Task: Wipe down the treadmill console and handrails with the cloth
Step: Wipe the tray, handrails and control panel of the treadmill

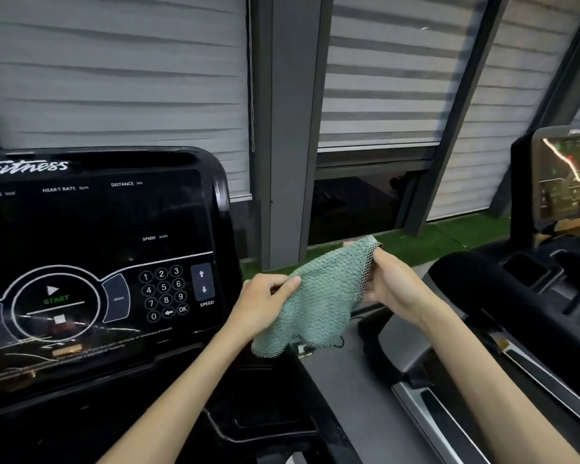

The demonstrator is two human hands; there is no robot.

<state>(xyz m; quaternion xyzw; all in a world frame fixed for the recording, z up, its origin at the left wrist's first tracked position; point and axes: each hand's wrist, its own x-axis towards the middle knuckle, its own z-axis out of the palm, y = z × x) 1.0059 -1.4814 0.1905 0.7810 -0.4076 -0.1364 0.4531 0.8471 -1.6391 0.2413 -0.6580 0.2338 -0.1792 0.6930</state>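
A green textured cloth (pixel 318 293) with a checked edge hangs in the air between my two hands, to the right of the console. My left hand (pixel 262 303) pinches its left edge. My right hand (pixel 392 286) grips its right edge near the upper corner. The treadmill's black glossy console (pixel 91 249) fills the left side, showing a START dial, a number keypad and SPEED arrows. Neither hand touches the console. A thick black padded handrail (pixel 503 296) of the neighbouring machine runs just right of my right hand.
A second treadmill stands on the right with a lit screen (pixel 566 175). Grey window frames and blinds (pixel 114 78) rise behind both machines. Green turf (pixel 432 236) lies along the wall. A dark tray area (pixel 265 413) sits below the console.
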